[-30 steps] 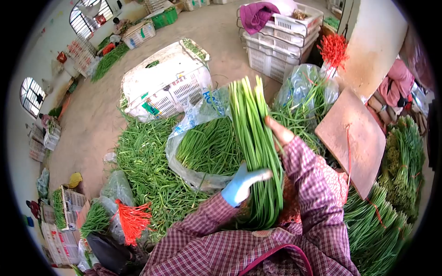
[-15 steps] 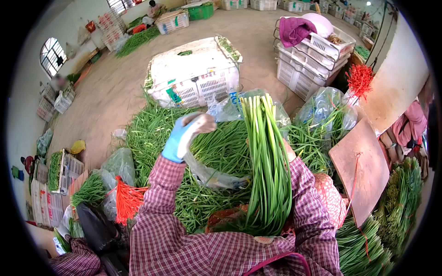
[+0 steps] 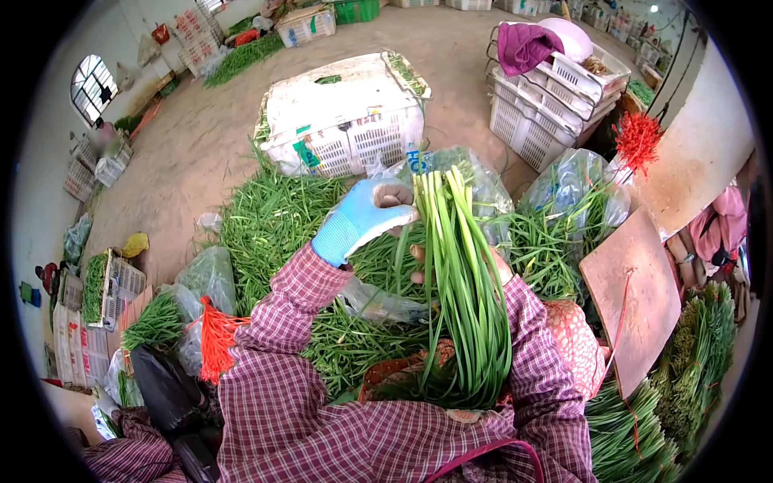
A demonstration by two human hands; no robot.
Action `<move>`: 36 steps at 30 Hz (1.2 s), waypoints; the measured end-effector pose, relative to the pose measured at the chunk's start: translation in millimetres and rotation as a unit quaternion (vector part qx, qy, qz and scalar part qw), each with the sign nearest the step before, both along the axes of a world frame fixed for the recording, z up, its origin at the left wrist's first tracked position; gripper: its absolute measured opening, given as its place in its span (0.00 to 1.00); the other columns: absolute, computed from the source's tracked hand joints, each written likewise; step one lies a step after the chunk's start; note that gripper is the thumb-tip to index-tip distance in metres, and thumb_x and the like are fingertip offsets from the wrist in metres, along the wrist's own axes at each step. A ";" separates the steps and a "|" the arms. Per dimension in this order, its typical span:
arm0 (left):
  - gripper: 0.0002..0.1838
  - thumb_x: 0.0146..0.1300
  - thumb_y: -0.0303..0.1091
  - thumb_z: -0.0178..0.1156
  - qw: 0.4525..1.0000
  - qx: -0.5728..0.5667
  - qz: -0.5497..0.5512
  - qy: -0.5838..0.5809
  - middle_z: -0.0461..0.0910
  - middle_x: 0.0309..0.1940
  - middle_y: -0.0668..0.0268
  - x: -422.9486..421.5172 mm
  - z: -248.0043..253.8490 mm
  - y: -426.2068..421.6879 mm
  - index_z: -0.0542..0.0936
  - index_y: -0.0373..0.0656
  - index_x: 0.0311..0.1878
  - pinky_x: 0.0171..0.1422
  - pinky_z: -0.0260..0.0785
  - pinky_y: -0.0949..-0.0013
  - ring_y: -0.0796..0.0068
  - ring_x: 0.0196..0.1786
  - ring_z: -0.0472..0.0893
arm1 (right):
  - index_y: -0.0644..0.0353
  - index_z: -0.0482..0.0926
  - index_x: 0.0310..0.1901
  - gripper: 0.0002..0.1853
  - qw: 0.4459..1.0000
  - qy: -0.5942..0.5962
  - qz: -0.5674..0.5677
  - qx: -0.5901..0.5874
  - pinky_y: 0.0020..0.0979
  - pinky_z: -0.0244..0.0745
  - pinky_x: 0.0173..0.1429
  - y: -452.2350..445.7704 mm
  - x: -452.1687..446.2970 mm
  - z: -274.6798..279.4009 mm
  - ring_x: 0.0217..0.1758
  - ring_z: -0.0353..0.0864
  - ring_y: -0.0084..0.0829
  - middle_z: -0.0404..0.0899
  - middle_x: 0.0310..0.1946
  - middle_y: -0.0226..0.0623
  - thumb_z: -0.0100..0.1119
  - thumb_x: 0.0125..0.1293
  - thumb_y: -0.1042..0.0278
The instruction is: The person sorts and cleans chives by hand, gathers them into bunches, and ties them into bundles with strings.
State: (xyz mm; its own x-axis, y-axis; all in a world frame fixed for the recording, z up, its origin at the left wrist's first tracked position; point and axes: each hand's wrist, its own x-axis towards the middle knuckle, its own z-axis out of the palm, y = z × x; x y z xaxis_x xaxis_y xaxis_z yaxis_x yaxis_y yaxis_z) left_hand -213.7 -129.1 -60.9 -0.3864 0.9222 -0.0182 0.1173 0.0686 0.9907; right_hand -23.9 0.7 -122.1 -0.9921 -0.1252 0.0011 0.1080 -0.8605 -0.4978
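An upright bunch of garlic chives (image 3: 465, 298), pale stem ends at the top, stands in front of my chest. My right hand (image 3: 501, 266) is wrapped round it from behind; its fingertips show at the bunch's left side and the rest is mostly hidden. My left hand (image 3: 374, 213), in a blue and white glove, is beside the stem ends with thumb and fingers drawn together. Whatever may be between those fingers cannot be made out, though thin green blades hang just below. Under both hands spreads a heap of loose chives (image 3: 278, 233) with a plastic sheet (image 3: 378, 304) on it.
A covered white crate (image 3: 346, 137) stands beyond the heap, with stacked crates (image 3: 531, 121) to its right. Orange ties (image 3: 216, 338) hang at left, red ties (image 3: 638, 141) at right. A tan board (image 3: 632, 298) leans near my right arm, above tied bunches (image 3: 636, 435).
My left hand has moved right and slightly down, up to the stem ends of the bunch. The right hand still holds the bunch in nearly the same place. The view has shifted slightly.
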 end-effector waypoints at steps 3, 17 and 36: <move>0.10 0.54 0.33 0.64 0.956 0.027 0.029 0.291 0.78 0.23 0.66 -6.1 -8.2 -0.8 0.81 0.38 0.37 0.32 0.70 0.71 0.80 0.25 0.76 | 0.59 0.65 0.66 0.29 0.996 0.027 -0.002 -0.088 0.42 0.80 0.55 0.2 -5.1 -22.0 0.57 0.77 0.43 0.76 0.54 0.45 0.55 0.68 0.53; 0.25 0.51 0.51 0.64 0.768 -0.216 0.110 0.592 0.80 0.38 0.55 -81.5 -27.5 -89.2 0.78 0.43 0.47 0.47 0.73 0.60 0.58 0.43 0.81 | 0.61 0.67 0.64 0.28 0.983 0.017 -0.047 0.176 0.28 0.77 0.51 27.1 4.3 -68.4 0.47 0.80 0.25 0.78 0.51 0.34 0.58 0.66 0.57; 0.55 0.49 0.53 0.70 0.879 0.294 -0.093 -0.363 0.71 0.60 0.48 50.0 -47.6 8.4 0.50 0.43 0.74 0.65 0.68 0.50 0.52 0.58 0.75 | 0.67 0.54 0.68 0.41 0.882 0.003 -0.135 0.451 0.34 0.58 0.71 -29.6 6.1 24.8 0.66 0.66 0.35 0.69 0.61 0.44 0.64 0.63 0.52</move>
